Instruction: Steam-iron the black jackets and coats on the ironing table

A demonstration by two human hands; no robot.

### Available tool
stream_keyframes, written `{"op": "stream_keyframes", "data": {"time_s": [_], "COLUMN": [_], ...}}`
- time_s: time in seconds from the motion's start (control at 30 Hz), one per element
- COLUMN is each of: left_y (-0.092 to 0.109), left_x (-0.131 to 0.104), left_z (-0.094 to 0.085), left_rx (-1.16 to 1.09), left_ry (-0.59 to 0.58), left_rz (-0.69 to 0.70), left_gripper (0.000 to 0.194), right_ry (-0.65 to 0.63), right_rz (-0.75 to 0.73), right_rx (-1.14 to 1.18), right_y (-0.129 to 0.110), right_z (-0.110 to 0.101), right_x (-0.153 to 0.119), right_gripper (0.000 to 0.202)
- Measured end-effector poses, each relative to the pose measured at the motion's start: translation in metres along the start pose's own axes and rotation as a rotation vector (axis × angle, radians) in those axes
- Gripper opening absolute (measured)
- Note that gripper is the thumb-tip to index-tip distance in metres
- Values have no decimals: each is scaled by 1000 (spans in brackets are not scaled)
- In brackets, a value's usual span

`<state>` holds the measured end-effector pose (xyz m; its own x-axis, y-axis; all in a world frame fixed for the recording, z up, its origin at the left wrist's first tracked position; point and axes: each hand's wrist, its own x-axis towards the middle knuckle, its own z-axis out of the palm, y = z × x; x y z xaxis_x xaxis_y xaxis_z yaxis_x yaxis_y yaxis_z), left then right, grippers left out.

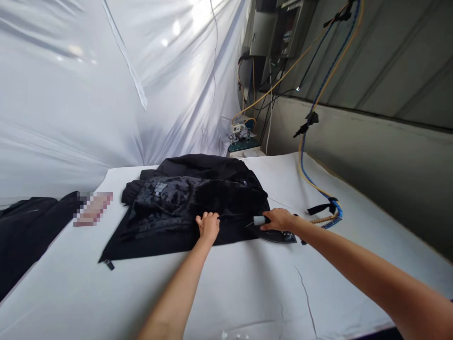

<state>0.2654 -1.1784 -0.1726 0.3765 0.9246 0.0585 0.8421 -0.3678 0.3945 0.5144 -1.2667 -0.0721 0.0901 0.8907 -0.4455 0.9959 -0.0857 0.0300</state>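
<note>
A black jacket [166, 245] lies spread on the white-covered table [226, 293], its fuzzy lining [226, 193] facing up and a label [160, 189] near its left end. My left hand [208, 225] is on the jacket near its front edge, with the fingers curled down onto the fabric. My right hand [280, 219] is wrapped round the grey-ended handle of a steam iron [278, 237]. The iron's dark base lies at the right end of the jacket; part of the iron is hidden by my hand.
A blue and yellow hose [304, 156] hangs from above and runs to the iron. More dark clothing [31, 222] lies at the left beside the table. A blurred-out pinkish item [94, 210] is at the left edge. A small machine [240, 134] stands behind; white sheeting [106, 94] hangs at the back.
</note>
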Motion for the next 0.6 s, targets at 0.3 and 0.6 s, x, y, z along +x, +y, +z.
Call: {"op": "stream_keyframes", "data": {"time_s": [0.3,0.6], "left_y": [4,20], "left_x": [1,-11], "left_z": [-6,-3], "left_rx": [-72,-56], "left_ry": [45,119], "left_rz": [-85,33], "left_gripper": [13,20], "right_ry": [-11,9], "right_rz": [140,301], "right_rx": [69,208], "right_y": [37,77], "right_z": [-4,12], "right_x": [35,22], "right_gripper": [61,56]}}
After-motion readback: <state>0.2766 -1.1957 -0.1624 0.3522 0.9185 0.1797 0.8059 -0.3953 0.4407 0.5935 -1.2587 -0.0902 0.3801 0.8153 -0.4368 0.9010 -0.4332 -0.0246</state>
